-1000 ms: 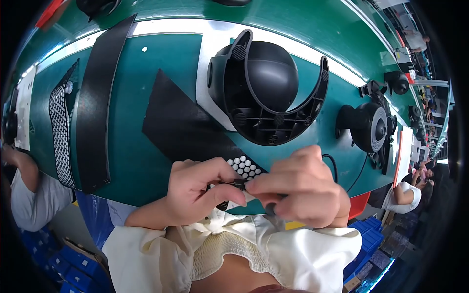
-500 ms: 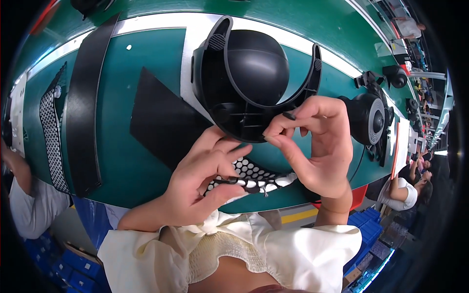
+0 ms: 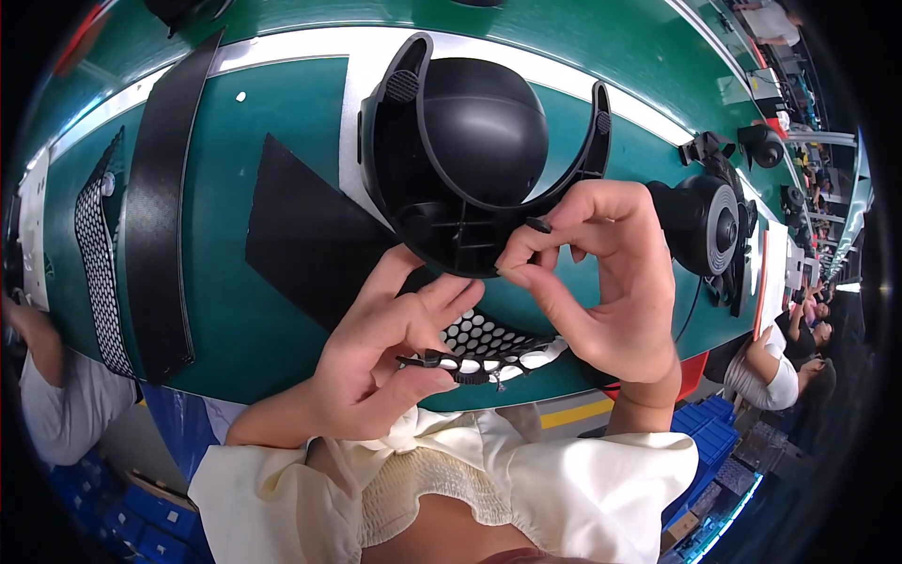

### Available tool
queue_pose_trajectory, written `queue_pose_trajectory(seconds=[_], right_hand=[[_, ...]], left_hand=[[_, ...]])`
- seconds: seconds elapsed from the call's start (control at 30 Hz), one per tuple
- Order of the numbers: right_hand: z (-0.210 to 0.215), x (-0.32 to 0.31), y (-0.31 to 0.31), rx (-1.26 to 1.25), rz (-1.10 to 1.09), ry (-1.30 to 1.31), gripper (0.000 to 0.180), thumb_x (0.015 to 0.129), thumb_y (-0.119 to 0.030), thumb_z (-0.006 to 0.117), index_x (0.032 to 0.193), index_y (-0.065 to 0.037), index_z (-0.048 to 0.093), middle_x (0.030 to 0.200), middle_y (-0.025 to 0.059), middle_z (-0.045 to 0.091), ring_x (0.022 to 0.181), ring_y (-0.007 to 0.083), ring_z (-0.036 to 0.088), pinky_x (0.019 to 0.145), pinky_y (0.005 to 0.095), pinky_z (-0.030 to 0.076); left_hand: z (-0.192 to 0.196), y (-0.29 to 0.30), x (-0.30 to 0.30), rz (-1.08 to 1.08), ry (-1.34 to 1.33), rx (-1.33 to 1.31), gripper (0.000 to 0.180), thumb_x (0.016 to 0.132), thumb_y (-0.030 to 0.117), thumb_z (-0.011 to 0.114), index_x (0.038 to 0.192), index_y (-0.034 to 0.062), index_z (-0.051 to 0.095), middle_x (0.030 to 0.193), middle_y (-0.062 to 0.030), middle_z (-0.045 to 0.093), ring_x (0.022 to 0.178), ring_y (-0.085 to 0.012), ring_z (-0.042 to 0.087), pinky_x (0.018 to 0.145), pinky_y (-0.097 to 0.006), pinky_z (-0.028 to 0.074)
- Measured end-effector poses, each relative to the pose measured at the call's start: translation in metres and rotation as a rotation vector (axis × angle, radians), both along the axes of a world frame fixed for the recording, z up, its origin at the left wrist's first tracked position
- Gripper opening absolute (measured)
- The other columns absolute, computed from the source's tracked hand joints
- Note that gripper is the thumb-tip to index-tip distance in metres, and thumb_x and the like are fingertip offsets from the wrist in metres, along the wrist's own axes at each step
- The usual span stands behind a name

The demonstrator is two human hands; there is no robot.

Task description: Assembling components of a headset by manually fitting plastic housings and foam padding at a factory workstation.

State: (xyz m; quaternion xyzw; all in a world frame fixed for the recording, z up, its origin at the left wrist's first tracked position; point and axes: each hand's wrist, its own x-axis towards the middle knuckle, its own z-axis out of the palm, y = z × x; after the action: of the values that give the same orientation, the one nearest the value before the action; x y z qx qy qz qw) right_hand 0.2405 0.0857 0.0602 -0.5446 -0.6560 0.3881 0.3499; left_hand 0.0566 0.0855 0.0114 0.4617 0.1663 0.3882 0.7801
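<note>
Now the left hand (image 3: 385, 362) pinches a black honeycomb grille (image 3: 489, 348) at the table's (image 3: 282, 122) near edge. Just right, the right hand (image 3: 601, 282) nips a small black piece (image 3: 538, 226) against the black dome housing (image 3: 479, 150).

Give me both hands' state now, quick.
Left hand: shut on black perforated plastic sheet.
Right hand: pinching a small black pad at fingertips.

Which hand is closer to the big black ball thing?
Right. The right hand has its fingertips at the lower rim of the black dome housing; the left hand sits lower, holding the honeycomb mesh sheet.
</note>
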Motion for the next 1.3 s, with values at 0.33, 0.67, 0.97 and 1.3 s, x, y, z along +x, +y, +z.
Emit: queue_pose_trajectory(seconds=[0.33, 0.67, 0.97, 1.3], right_hand=[[-0.009, 0.015, -0.006, 0.950, 0.236, -0.817, 0.022, 0.074, -0.013, 0.059, 0.093, -0.010, 0.049, 0.076, -0.0013, 0.061, 0.074, 0.0095, 0.055, 0.060, 0.0234, 0.029], [-0.039, 0.026, 0.007, 1.113, 0.330, -0.531, 0.015, 0.074, -0.008, 0.053, 0.088, -0.009, 0.048, 0.082, 0.0051, 0.065, 0.076, 0.0121, 0.060, 0.056, 0.0208, 0.028], [-0.021, 0.037, -0.001, 0.622, 0.197, -0.238, 0.016, 0.069, -0.011, 0.064, 0.082, -0.006, 0.056, 0.090, 0.0081, 0.064, 0.091, 0.0154, 0.058, 0.064, 0.0214, 0.036], [-0.012, 0.048, -0.005, 0.200, -0.065, -0.028, 0.010, 0.070, 0.004, 0.059, 0.080, 0.001, 0.058, 0.112, 0.0185, 0.044, 0.102, 0.0270, 0.048, 0.088, 0.0347, 0.037]], left_hand=[[-0.002, -0.008, -0.002, -0.007, -0.197, -0.273, 0.011, 0.084, 0.004, 0.045, 0.077, -0.0040, 0.042, 0.131, -0.0210, 0.013, 0.125, -0.0354, 0.023, 0.103, -0.045, 0.021], [-0.004, -0.004, -0.003, 0.047, -0.048, -0.148, 0.030, 0.088, 0.025, 0.043, 0.074, -0.0007, 0.042, 0.126, -0.0255, 0.024, 0.123, -0.0339, 0.028, 0.100, -0.040, 0.023], [-0.006, -0.006, 0.005, 0.084, -0.082, -0.134, 0.031, 0.088, 0.027, 0.043, 0.078, -0.0022, 0.044, 0.120, -0.0230, 0.026, 0.121, -0.0369, 0.029, 0.099, -0.048, 0.024], [-0.010, -0.008, 0.011, 0.048, -0.103, -0.010, 0.024, 0.086, 0.012, 0.045, 0.082, -0.0100, 0.053, 0.128, -0.0257, 0.015, 0.122, -0.0455, 0.022, 0.095, -0.058, 0.025]])
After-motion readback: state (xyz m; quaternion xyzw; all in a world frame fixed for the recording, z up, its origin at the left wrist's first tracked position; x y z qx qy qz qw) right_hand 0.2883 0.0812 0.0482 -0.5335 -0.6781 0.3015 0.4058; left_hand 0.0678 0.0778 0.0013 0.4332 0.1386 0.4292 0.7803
